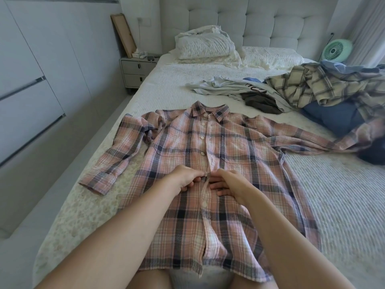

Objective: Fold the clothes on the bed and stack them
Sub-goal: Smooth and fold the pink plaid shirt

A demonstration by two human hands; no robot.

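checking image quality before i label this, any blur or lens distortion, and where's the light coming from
Head view: wide-angle bend curves the wardrobe and bed edges; the pink plaid shirt and both hands, left and right, look sharp; the clothes pile at far right smears; soft daylight, brightest at right.

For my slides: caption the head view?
Both hands pinch the plaid shirt's button placket on the bed.

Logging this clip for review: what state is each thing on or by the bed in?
pink plaid shirt: spread flat, face up, unfolded.
left hand: pinching the shirt's front.
right hand: fingers curled at the shirt's front.
clothes pile: unfolded, heaped.
fan: upright.
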